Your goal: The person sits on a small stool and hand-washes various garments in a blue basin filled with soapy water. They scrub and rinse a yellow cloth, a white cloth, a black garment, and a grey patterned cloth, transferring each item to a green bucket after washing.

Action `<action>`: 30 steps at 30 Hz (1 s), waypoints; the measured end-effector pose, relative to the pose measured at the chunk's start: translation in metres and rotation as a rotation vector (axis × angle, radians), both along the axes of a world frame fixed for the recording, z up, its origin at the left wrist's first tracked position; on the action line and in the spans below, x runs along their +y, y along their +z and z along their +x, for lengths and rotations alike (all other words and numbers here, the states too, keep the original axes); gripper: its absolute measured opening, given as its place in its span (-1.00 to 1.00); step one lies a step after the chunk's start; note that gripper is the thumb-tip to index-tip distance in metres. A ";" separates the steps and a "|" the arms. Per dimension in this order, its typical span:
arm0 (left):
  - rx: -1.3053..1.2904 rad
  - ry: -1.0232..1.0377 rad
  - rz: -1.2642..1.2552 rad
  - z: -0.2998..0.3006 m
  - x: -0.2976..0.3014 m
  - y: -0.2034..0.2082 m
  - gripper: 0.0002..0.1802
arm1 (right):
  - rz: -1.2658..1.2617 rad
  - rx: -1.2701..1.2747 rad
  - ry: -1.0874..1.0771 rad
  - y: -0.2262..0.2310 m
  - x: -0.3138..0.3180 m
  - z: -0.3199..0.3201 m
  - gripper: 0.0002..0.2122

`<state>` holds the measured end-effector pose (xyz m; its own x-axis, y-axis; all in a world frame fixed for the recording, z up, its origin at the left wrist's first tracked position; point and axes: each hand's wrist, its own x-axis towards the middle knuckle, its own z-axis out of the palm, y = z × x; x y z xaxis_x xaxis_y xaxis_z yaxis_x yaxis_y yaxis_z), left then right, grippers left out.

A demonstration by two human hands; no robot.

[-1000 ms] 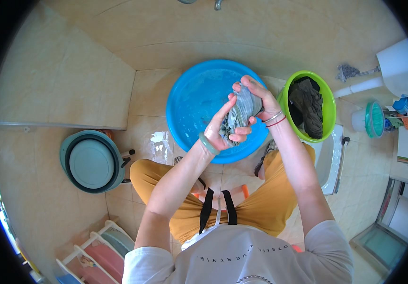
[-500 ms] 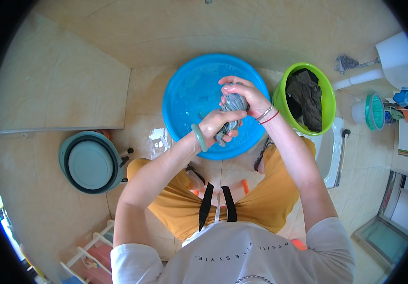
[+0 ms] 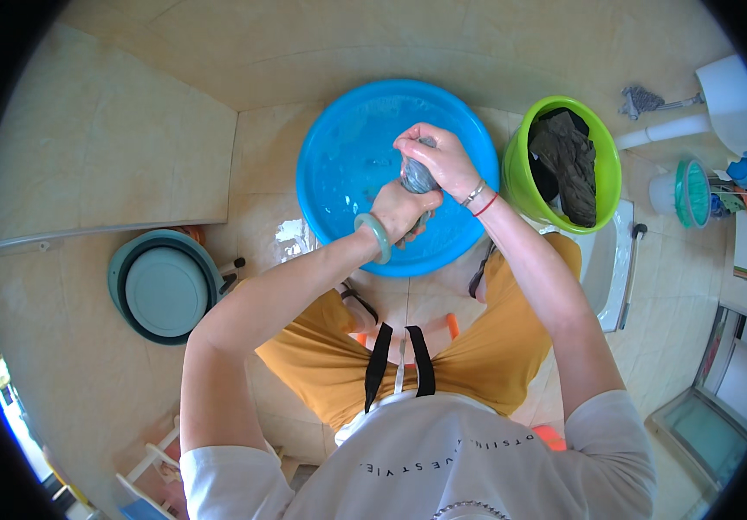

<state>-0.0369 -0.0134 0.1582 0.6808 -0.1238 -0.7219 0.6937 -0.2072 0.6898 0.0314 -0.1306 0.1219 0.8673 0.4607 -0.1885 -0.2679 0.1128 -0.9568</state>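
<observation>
A twisted bundle of wet grey cloth (image 3: 419, 176) is held above the big blue basin (image 3: 326, 130). My left hand (image 3: 401, 210), with a pale green bangle at the wrist, is wrapped round its nearer end. Round the farther end my right hand (image 3: 443, 160) is closed, its wrist carrying a silver bangle and a red string. Most of the cloth is hidden in my fingers. Shallow water (image 3: 356, 182) with a few bubbles lies in the basin beneath.
Right of the basin stands a green bucket (image 3: 609, 160) holding dark clothes (image 3: 568, 165). A white squat toilet pan (image 3: 620, 269) lies beside it. Grey-green collapsible basins (image 3: 165, 295) are at the left. Farther right is a small bin with a green liner (image 3: 692, 195).
My hands have tightened round the cloth, and less of it shows between them. My left elbow has swung outward. The whole view has shifted slightly.
</observation>
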 end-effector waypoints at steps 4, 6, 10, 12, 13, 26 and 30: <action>-0.056 0.020 0.047 -0.001 -0.003 -0.014 -0.71 | -0.044 -0.130 -0.068 -0.013 0.005 -0.004 -0.92; -0.107 0.062 0.054 -0.002 -0.004 -0.023 -0.72 | -0.067 -0.132 -0.085 -0.016 0.009 -0.005 -0.91; -0.177 0.148 0.013 -0.005 -0.008 -0.043 -0.68 | -0.160 -0.162 -0.106 -0.022 0.010 -0.008 -0.90; -0.212 0.183 0.026 -0.005 -0.011 -0.055 -0.66 | -0.227 -0.184 -0.140 -0.025 0.011 -0.010 -0.91; -0.229 0.199 0.031 -0.005 -0.013 -0.060 -0.65 | -0.261 -0.194 -0.158 -0.027 0.012 -0.010 -0.92; -0.233 0.257 0.074 -0.005 -0.025 -0.114 -0.52 | -0.630 -0.313 -0.199 -0.056 0.012 -0.010 -0.92; -0.111 0.226 0.094 -0.006 -0.026 -0.112 -0.33 | -0.695 -0.359 -0.208 -0.066 0.013 -0.013 -0.91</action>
<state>-0.0432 -0.0390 0.0465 0.7593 0.1049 -0.6422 0.6507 -0.1223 0.7494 0.0185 -0.1178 0.0562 0.9843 0.1635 -0.0666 0.0299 -0.5259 -0.8500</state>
